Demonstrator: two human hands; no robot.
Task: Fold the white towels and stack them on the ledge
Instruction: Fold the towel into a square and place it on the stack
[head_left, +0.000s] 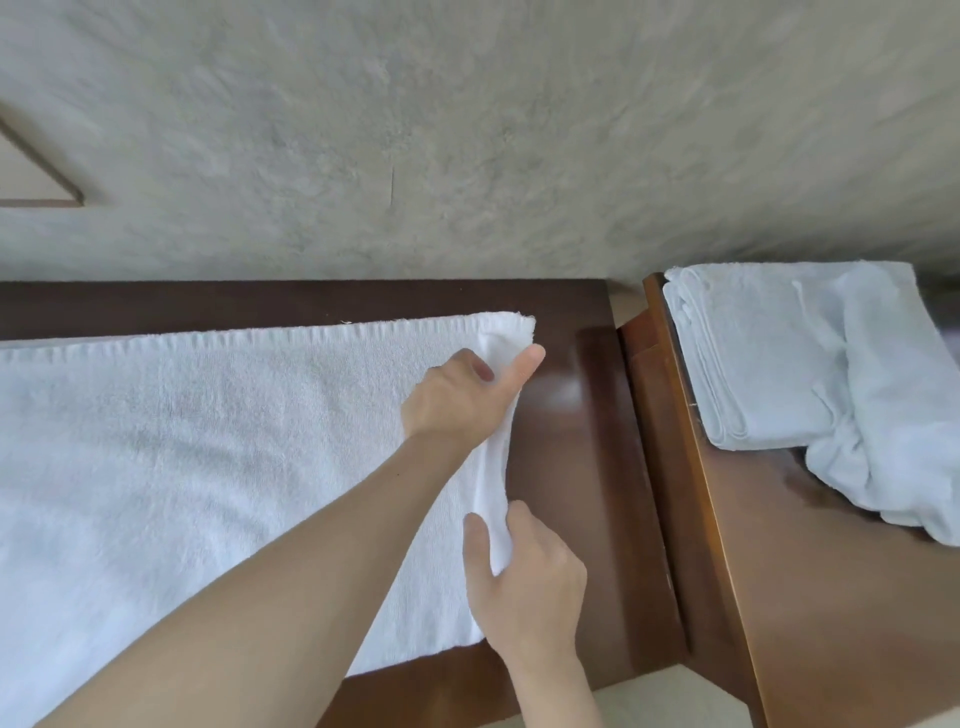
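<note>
Rough grey plaster wall (467, 130) behind; dark polished wooden bench (566, 415) along its foot.

Item 1: white towel (208, 467), spread flat lengthwise on the bench, its far hem running just short of the bench's back edge and its right end lying short of the bench's right edge. Laid open, presumably so it can be folded.

Item 2: left hand (462, 395), pinching the towel's far right corner between thumb and fingers.

Item 3: right hand (524, 582), gripping the same right hem nearer the front edge. Hands are apart, the hem raised between them, likely ready to carry this end over for a first fold.

Item 4: folded towels (753, 353), stacked on the adjoining wooden ledge (779, 571) at its back corner; an unfolded towel (893, 415) draped beside and partly over them.
</note>
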